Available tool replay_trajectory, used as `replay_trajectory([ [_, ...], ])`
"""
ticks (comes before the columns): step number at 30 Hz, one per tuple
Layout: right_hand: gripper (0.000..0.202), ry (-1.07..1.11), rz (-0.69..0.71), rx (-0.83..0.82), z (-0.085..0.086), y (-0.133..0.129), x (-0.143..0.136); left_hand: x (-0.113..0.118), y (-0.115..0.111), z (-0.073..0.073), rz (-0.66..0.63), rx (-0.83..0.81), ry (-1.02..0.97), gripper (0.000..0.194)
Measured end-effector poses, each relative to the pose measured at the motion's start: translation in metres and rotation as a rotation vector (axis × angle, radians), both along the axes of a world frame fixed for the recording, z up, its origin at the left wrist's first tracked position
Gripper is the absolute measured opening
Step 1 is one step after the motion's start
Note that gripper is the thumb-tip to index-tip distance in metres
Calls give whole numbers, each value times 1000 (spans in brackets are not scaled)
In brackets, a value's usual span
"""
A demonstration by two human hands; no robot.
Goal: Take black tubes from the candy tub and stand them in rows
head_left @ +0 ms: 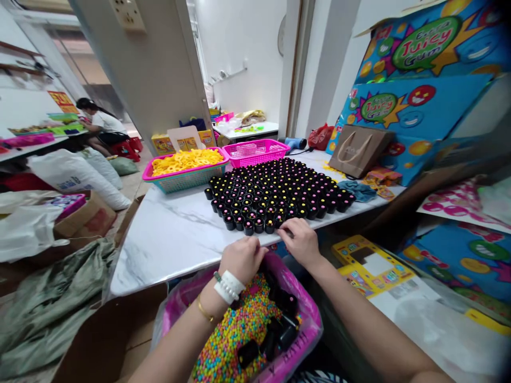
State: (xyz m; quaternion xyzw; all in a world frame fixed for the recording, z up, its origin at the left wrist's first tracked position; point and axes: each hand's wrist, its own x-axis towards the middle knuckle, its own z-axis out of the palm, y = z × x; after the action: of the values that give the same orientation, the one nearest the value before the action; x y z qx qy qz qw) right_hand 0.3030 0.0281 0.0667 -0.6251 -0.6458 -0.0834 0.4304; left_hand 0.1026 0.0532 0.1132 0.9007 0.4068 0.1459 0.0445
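Note:
Rows of small black cups (259, 191) stand close together on the marble-patterned table, many with a pink or yellow ball in the top. My right hand (302, 242) is at the front edge of the rows, fingers curled, their tips beside the nearest cups; anything between them is hidden. Closer to me, my left hand (241, 259) is closed above the far rim of a pink basket (313, 314), its finger contents hidden. Small multicoloured balls (227, 332) fill that plastic-lined basket, and several loose black cups (248, 352) lie on them.
A basket of yellow plastic pieces (187, 162) and a pink basket (255, 151) stand behind the cups. At right are a brown paper bag (359, 151), a blue cloth (357, 190) and printed gum boxes (415, 101). A person (104, 125) sits far left.

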Motion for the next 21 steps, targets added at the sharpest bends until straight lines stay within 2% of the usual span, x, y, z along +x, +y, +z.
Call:
replay_trajectory([
  [5,12,-6,38,-25,5,1,4,28,20,11,53,-36,56,33],
  [10,21,11,40,-27,7,4,6,42,25,13,155,-32,50,46],
  [15,26,33,27,21,0,-1,2,41,15,2,194,13,-5,47],
  [21,33,12,-56,32,3,4,-7,22,-4,-8,68,42,-64,42],
])
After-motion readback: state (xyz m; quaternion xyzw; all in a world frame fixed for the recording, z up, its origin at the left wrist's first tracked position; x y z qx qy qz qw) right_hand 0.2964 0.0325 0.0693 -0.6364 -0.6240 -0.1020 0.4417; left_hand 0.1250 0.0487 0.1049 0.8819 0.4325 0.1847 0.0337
